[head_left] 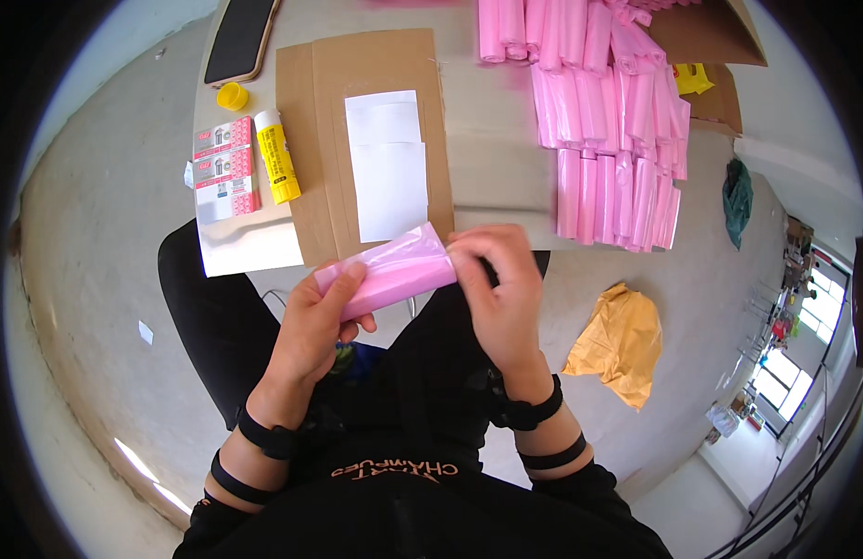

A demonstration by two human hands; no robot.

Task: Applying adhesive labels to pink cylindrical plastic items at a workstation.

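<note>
A roll of pink plastic film lies across my left hand, whose thumb presses on top while the fingers curl underneath. At the roll's right end, my right hand has thumb and forefinger closed on its edge. The roll is held over my lap, just off the table's near edge, and tilts up to the right. Beyond it, white paper slips rest overlapping on a flat brown cardboard sheet. Left of that sheet are a yellow glue stick and red-and-white printed labels in stacks.
Many similar pink rolls are piled on the table's right side, beside an open cardboard box. A yellow cap and a dark phone sit at the far left. On the floor at right lies a crumpled orange-yellow bag.
</note>
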